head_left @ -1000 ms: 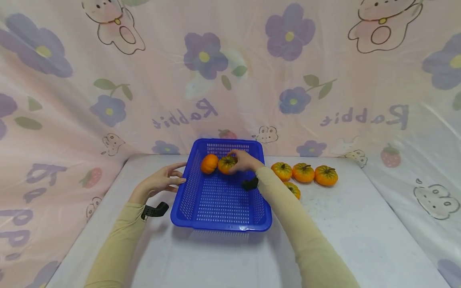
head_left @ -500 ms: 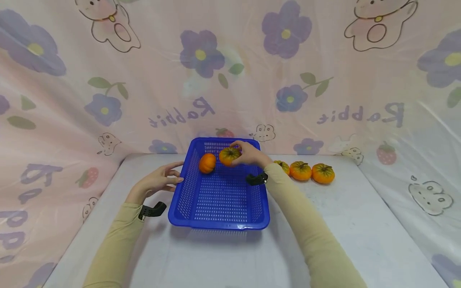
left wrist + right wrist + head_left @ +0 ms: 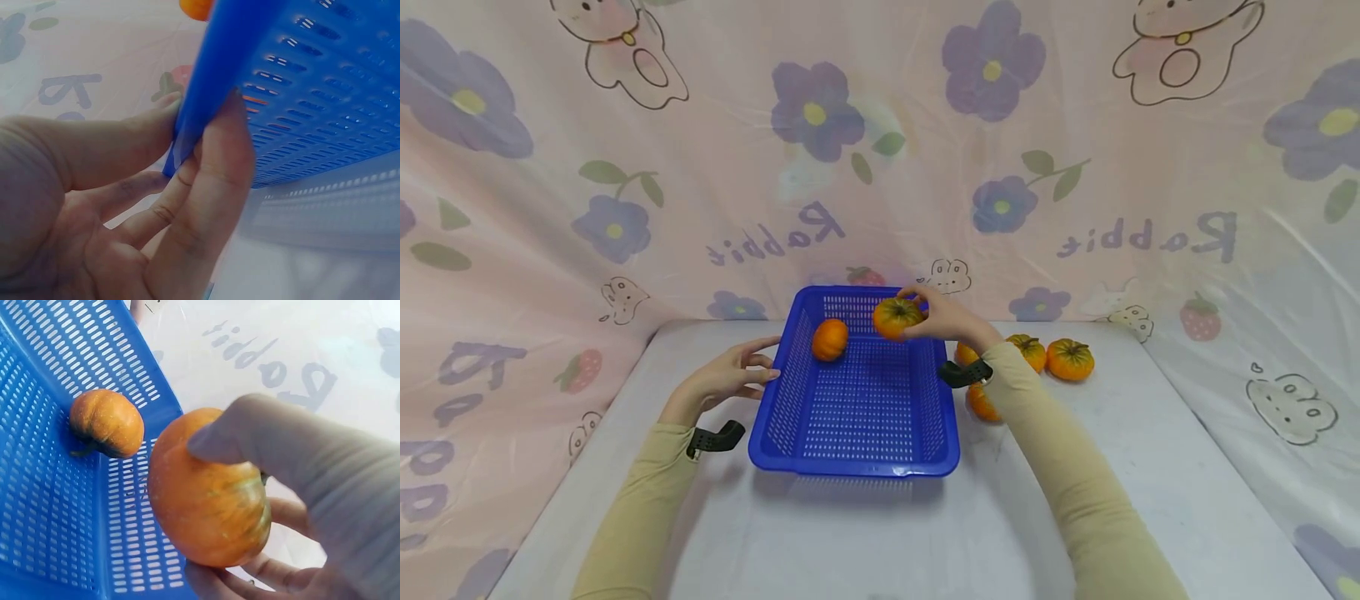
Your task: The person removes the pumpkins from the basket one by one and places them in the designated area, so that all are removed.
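Observation:
My right hand (image 3: pixel 943 318) grips a small orange-and-green pumpkin (image 3: pixel 897 318) above the far right part of a blue plastic basket (image 3: pixel 854 468). In the right wrist view, the thumb lies across the held pumpkin (image 3: pixel 209 494) and fingers curl beneath it. Another pumpkin (image 3: pixel 830 340), tipped on its side, lies in the basket's far left corner. At the basket's left side, my left hand (image 3: pixel 730 377) pinches the rim (image 3: pixel 209 81) between thumb and fingers, as the left wrist view shows.
Several pumpkins rest on the white table (image 3: pixel 1120 467) right of the basket. One (image 3: pixel 1070 360) shows whole at the end, another (image 3: pixel 1028 353) lies beside it, and my right forearm partly hides the others. A patterned cloth (image 3: pixel 880 167) hangs behind the table.
My right hand has lifted the pumpkin from the basket floor and carried it right toward the far right corner. My left hand keeps its place on the rim.

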Available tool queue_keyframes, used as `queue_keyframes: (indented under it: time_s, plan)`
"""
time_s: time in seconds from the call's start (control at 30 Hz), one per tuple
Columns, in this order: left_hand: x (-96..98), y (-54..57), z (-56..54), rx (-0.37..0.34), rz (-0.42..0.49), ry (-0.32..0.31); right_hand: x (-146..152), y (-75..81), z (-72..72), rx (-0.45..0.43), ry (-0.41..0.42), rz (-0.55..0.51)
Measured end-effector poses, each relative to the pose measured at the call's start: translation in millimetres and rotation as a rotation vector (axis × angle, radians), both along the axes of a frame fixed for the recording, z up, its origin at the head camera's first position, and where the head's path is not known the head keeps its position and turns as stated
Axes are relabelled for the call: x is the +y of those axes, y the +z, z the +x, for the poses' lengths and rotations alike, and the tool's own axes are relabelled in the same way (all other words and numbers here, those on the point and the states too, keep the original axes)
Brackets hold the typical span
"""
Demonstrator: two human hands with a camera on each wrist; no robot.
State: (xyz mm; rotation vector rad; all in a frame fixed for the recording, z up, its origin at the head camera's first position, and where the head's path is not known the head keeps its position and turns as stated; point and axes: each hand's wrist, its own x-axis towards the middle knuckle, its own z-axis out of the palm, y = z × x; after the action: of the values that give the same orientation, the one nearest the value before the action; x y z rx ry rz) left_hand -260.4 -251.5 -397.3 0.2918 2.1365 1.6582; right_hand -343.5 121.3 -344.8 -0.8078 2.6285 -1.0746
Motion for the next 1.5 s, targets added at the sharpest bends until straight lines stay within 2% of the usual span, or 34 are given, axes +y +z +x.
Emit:
queue_keyframes:
  time_s: [0.43, 0.67, 0.8, 1.03, 1.27, 1.5]
  plan:
    - [0.1, -0.2, -0.3, 0.003, -0.005, 0.0, 32.1, 1.5, 19.4, -0.002, 0.032, -0.062]
    - [-0.7, -0.1, -0.3, 0.009, -0.005, 0.003, 43.4, 1.9, 33.5, -0.051, -0.02, -0.104]
    - [-1.1, -0.7, -0.4, 0.01, -0.014, 0.001, 52.7, 1.0, 42.4, -0.062, -0.013, -0.157]
    - [-1.1, -0.9, 0.0, 0.014, -0.008, -0.003, 75.6, -5.6, 55.8, -0.058, -0.018, -0.232]
    - [0.2, -0.9, 0.8, 0.013, -0.021, 0.002, 102.6, -19.9, 70.5, -0.028, -0.057, -0.208]
    - [0.1, -1.8, 0.6, 0.025, -0.032, 0.004, 126.8, -33.2, 82.9, -0.042, -0.11, -0.198]
